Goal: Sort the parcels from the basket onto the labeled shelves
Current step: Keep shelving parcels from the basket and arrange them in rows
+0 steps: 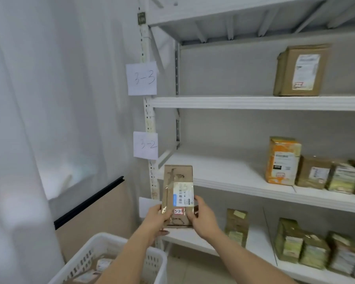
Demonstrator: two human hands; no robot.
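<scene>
A flat brown cardboard parcel [177,181] with a white barcode label and a small red-edged tag reading 3-3 is held upright in front of the shelf post. My left hand [156,219] grips its lower left edge and my right hand [203,218] grips its lower right edge. The white basket [152,261] sits at the bottom left with several parcels inside. Paper labels on the post read 3-3 [142,78] and 3-2 [145,145]; a third label [146,206] is partly hidden behind the parcel.
The white metal shelving [254,103] fills the right side. One brown box [301,70] stands on the 3-3 shelf. An orange box [282,160] and several parcels stand on the 3-2 shelf, with more on the lowest shelf. A white curtain [49,99] hangs at left.
</scene>
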